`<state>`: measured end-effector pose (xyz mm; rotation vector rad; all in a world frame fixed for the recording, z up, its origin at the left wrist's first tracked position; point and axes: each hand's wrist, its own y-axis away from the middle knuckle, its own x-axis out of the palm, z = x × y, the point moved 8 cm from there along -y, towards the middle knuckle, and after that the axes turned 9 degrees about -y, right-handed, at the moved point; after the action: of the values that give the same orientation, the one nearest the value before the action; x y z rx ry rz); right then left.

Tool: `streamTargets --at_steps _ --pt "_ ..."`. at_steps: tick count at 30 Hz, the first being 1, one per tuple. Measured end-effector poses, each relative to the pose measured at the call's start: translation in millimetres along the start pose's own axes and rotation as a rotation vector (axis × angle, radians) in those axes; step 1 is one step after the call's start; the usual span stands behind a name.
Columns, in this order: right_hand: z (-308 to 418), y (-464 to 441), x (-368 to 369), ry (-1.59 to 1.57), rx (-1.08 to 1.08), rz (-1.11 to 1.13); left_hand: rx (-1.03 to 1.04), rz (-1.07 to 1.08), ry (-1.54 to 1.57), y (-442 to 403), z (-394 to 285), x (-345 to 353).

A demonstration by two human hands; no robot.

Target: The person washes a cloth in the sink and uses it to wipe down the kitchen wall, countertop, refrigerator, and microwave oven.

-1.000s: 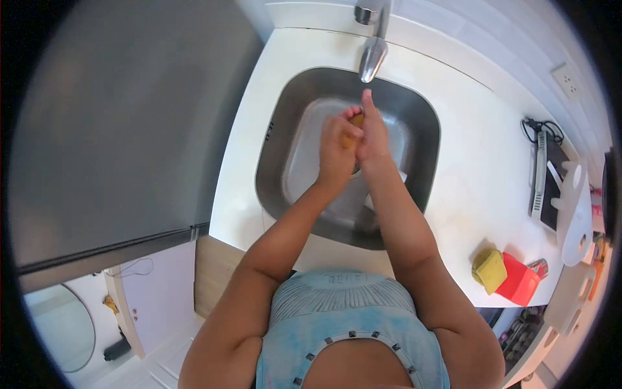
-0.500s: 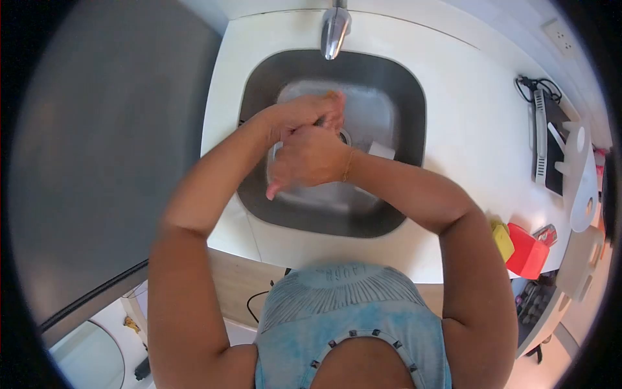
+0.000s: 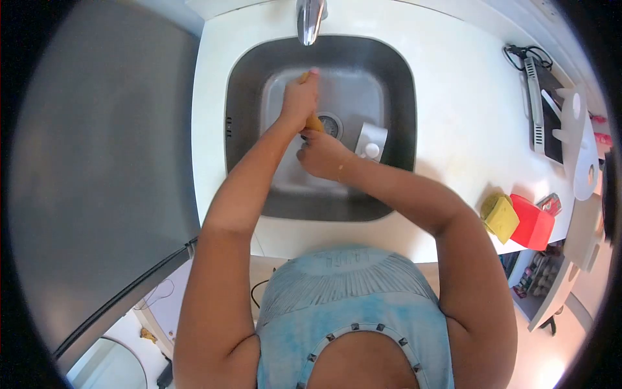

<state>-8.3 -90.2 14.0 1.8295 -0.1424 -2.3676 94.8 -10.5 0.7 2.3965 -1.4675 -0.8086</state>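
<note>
Both hands are over the sink (image 3: 246, 194), closed around a twisted mustard-yellow cloth (image 3: 315, 122). My left hand (image 3: 302, 98) grips its upper stretch, with a bit of yellow showing near the fingertips. Lower and to the right, my right hand (image 3: 322, 154) is shut around the other end, back of the hand toward me, hiding much of it. The drain (image 3: 331, 126) lies just right of the cloth. A white object with a round knob-like part (image 3: 371, 141) rests on the sink floor beside my right wrist; its kind is unclear.
A chrome faucet (image 3: 311, 23) overhangs the sink's far edge. On the white counter (image 3: 460, 97) to the right are a yellow sponge-like item (image 3: 501, 217), a red container (image 3: 531, 222) and a black-and-white appliance (image 3: 544, 110) with a cord. A dark grey panel (image 3: 103, 142) stands at left.
My hands have shifted and turned, the left now pointing away up the sink. More of the yellow cloth shows between them. The camera view has moved slightly.
</note>
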Motion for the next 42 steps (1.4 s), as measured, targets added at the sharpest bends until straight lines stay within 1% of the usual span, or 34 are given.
streamTargets --at_steps 1,2,3,4,5,6,7,8,9,10,11,12,13,14,15,16,17,18,19,20,21,22,23,24,25,26,28,29,31,32,34,38,40,42 --pt "-2 7 -3 0.046 -0.004 0.016 0.014 0.001 0.005 -4 -1 -3" --pt "-3 12 4 0.055 -0.001 0.016 0.109 -0.109 -0.050 0 -11 -16" --pt "-20 19 2 -0.530 0.185 -0.229 0.198 -0.219 -0.105 9 -20 -28" --pt "-42 29 14 -1.116 0.369 -0.475 0.199 -0.220 -0.103 17 -21 -29" --pt "-39 33 -1 -1.117 0.369 -0.474 0.364 -0.246 -0.145 35 -39 -30" --pt "-40 41 -14 -1.998 0.466 -0.561 0.530 -0.268 -0.187 54 -52 -29" --pt "-27 41 -16 -2.888 0.514 -0.592 0.536 -0.265 -0.188 62 -50 -29" --pt "-30 38 -16 -2.886 0.509 -0.598 0.648 -0.208 -0.272 74 -55 -21" --pt "-40 33 -20 -2.910 0.381 -0.735 0.758 -0.150 -0.357 88 -61 -12" --pt "-50 29 -25 -2.925 0.251 -0.875 0.761 -0.145 -0.357 97 -61 -9" --pt "-55 23 -28 -2.924 0.247 -0.888 0.884 -0.170 -0.282 115 -73 -8" --pt "-63 18 -32 -2.784 0.320 -0.909 1.005 -0.192 -0.205 132 -81 -8" --pt "-70 14 -37 -2.646 0.389 -0.925 1.008 -0.182 -0.207 138 -78 -5" --pt "-76 10 -47 -2.647 0.388 -0.936 1.002 -0.261 -0.093 143 -73 -14" --pt "-89 14 -64 -2.582 0.411 -1.077 0.994 -0.341 0.022 148 -72 -22" --pt "-97 21 -79 -2.514 0.436 -1.215 0.996 -0.335 0.019 151 -72 -24" --pt "-97 25 -97 -2.514 0.430 -1.230 0.785 -0.212 0.584 137 -61 -39" --pt "-95 31 -127 -2.425 0.246 -1.236 0.514 -0.074 1.124 123 -48 -38" --pt "-87 35 -143 -2.335 0.086 -1.223 0.501 -0.076 1.123 124 -49 -43" --pt "-81 41 -166 -1.733 0.067 -1.372 0.338 0.041 1.256 113 -49 -37" --pt "-56 46 -198 -1.128 0.046 -1.428 0.172 0.162 1.377 108 -54 -30" --pt "-34 42 -209 -0.921 -0.011 -1.286 0.170 0.167 1.373 110 -63 -35" --pt "-5 45 -230 -0.721 -0.059 -1.137 0.146 0.316 1.366 120 -81 -31" --pt "23 58 -245 -0.457 -0.157 -1.184 0.117 0.459 1.356 131 -98 -27" --pt "47 67 -252 -0.186 -0.256 -1.219 -0.055 0.523 1.201 131 -106 -21" --pt "44 65 -246 -0.185 -0.254 -1.220 -0.056 0.525 1.199 123 -110 -27" --pt "58 54 -218 -0.230 -0.546 -1.079 -0.162 0.737 0.799 122 -106 -16" --pt "57 54 -211 -0.238 -0.548 -1.080 -0.168 0.732 0.800 119 -107 -14" --pt "64 41 -179 -0.160 -0.559 -0.799 -0.107 0.716 0.288 116 -99 -5" --pt "62 41 -171 -0.165 -0.559 -0.800 -0.112 0.715 0.288 115 -98 0" --pt "62 29 -143 -0.178 -0.525 -0.626 -0.163 0.710 0.036 113 -80 8" --pt "65 14 -97 -0.177 -0.508 -0.604 -0.107 0.703 -0.210 98 -44 20" --pt "66 -4 -65 -0.256 -0.477 -0.515 0.005 0.655 -0.428 95 -35 21" --pt "70 -12 -45 -0.263 -0.472 -0.473 0.031 0.601 -0.471 88 -16 22"
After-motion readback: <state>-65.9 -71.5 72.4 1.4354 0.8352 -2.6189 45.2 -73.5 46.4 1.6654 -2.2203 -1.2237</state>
